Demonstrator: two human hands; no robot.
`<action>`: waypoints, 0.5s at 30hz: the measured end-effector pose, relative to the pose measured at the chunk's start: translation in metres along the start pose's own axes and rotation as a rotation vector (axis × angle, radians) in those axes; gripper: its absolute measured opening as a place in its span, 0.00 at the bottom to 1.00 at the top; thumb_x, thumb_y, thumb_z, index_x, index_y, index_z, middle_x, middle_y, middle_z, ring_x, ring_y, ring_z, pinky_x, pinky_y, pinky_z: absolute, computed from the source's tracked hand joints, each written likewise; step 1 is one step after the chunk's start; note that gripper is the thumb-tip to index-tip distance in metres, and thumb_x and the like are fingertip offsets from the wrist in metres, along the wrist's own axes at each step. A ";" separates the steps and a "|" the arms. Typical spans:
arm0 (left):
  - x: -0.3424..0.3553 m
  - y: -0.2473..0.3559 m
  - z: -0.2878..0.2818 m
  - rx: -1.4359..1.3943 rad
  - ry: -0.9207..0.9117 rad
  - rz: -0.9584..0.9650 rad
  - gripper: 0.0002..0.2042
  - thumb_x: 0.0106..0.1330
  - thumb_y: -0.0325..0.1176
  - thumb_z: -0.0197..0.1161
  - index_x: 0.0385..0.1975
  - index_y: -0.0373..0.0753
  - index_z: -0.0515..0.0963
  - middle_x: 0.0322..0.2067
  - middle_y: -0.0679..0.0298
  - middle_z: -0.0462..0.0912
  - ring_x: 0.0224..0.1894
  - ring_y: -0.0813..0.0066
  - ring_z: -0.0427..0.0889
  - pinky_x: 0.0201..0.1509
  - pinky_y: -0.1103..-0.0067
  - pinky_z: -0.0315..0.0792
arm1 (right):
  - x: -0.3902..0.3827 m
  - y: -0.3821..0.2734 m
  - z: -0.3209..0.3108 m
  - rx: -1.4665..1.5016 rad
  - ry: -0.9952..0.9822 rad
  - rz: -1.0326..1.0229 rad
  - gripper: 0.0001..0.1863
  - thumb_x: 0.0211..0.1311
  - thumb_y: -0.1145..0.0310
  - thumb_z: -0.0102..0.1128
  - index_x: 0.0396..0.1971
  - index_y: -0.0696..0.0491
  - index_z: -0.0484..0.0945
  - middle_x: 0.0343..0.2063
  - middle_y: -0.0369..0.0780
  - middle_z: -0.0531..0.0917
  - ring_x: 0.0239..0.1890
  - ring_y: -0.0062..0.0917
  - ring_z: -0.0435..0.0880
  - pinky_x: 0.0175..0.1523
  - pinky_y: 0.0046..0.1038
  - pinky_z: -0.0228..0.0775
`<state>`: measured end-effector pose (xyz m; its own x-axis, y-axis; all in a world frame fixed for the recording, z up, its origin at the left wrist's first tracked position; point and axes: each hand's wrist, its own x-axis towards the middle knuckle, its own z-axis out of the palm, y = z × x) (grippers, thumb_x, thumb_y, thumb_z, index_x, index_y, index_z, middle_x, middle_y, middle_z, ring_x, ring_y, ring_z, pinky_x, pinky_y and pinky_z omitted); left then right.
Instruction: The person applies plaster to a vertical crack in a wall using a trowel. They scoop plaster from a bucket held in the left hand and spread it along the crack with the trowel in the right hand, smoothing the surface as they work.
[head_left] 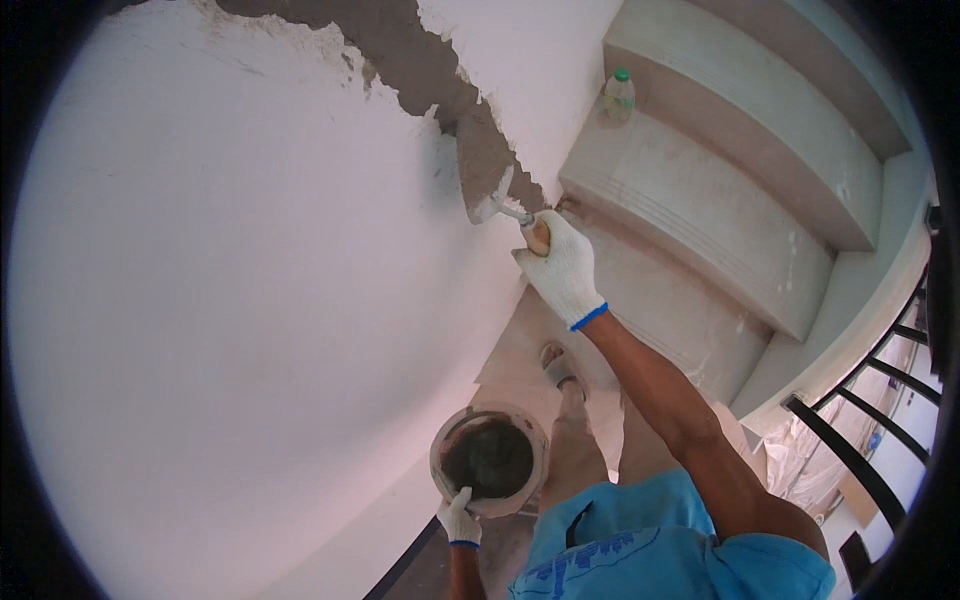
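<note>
My right hand [563, 257], in a white knit glove with a blue cuff, is closed round the wooden handle of a trowel [478, 196]. The trowel's blade lies against the wall, over the lower end of a rough band of grey-brown mortar [420, 60]. Lower down, my left hand [460, 520], gloved the same way, grips the rim of a round bucket [541, 450]. Dark grey wet mortar [490, 458] fills part of the bucket. The left fingers are partly hidden behind the rim.
Concrete stairs [690, 260] climb at the right of the white wall [230, 300]. A clear plastic bottle with a green cap [619, 95] stands on a step. Black railing bars [850, 460] run along the right edge. My sandalled foot [560, 368] is on the stairs below the trowel.
</note>
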<state>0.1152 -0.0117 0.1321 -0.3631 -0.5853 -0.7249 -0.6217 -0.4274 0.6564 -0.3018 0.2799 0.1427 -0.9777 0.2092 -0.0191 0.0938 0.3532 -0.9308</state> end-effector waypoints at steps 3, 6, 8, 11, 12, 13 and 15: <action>-0.003 -0.014 -0.030 -0.060 0.035 -0.029 0.23 0.62 0.20 0.66 0.60 0.33 0.79 0.50 0.60 0.86 0.44 0.65 0.88 0.45 0.71 0.84 | 0.009 0.004 0.014 -0.013 0.049 -0.010 0.23 0.52 0.65 0.77 0.47 0.52 0.79 0.40 0.49 0.86 0.45 0.50 0.86 0.48 0.42 0.79; -0.008 -0.028 -0.059 -0.094 0.083 -0.057 0.23 0.63 0.20 0.66 0.61 0.34 0.79 0.50 0.60 0.86 0.48 0.63 0.87 0.49 0.66 0.85 | 0.015 0.005 0.023 -0.023 0.082 -0.008 0.23 0.53 0.65 0.76 0.48 0.52 0.79 0.40 0.48 0.86 0.46 0.50 0.86 0.48 0.42 0.79; -0.017 -0.033 -0.069 -0.141 0.087 -0.107 0.22 0.64 0.21 0.65 0.60 0.34 0.79 0.51 0.60 0.85 0.50 0.62 0.86 0.50 0.64 0.85 | 0.019 0.005 0.031 0.000 0.084 0.014 0.23 0.53 0.65 0.76 0.48 0.52 0.79 0.41 0.48 0.86 0.46 0.50 0.86 0.49 0.42 0.78; -0.019 -0.056 -0.109 -0.160 0.129 -0.175 0.21 0.65 0.21 0.65 0.59 0.34 0.79 0.53 0.59 0.83 0.51 0.60 0.85 0.52 0.61 0.85 | 0.025 0.007 0.044 0.060 0.083 0.011 0.24 0.53 0.65 0.76 0.49 0.52 0.79 0.41 0.49 0.86 0.46 0.50 0.86 0.49 0.42 0.78; -0.021 -0.063 -0.123 -0.040 0.102 -0.128 0.21 0.65 0.21 0.65 0.59 0.34 0.79 0.53 0.59 0.83 0.52 0.60 0.85 0.52 0.60 0.85 | 0.028 0.008 0.049 0.054 0.087 0.015 0.23 0.53 0.65 0.76 0.49 0.52 0.79 0.41 0.49 0.86 0.47 0.50 0.86 0.49 0.43 0.78; -0.023 -0.070 -0.137 0.079 0.074 -0.081 0.21 0.65 0.21 0.65 0.59 0.34 0.79 0.53 0.59 0.83 0.52 0.59 0.85 0.52 0.59 0.85 | 0.031 0.010 0.053 0.048 0.091 0.018 0.23 0.53 0.66 0.75 0.49 0.52 0.79 0.41 0.49 0.86 0.47 0.50 0.86 0.49 0.43 0.78; -0.020 -0.073 -0.149 -0.025 0.155 -0.188 0.21 0.65 0.20 0.64 0.60 0.34 0.79 0.52 0.58 0.83 0.53 0.58 0.84 0.52 0.57 0.84 | 0.035 0.016 0.064 0.059 0.106 -0.005 0.22 0.53 0.66 0.75 0.47 0.53 0.78 0.38 0.50 0.84 0.44 0.52 0.84 0.47 0.43 0.77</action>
<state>0.2715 -0.0719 0.1299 -0.1309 -0.5921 -0.7952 -0.6503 -0.5541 0.5197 -0.3461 0.2341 0.1036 -0.9525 0.3037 0.0215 0.0744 0.3008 -0.9508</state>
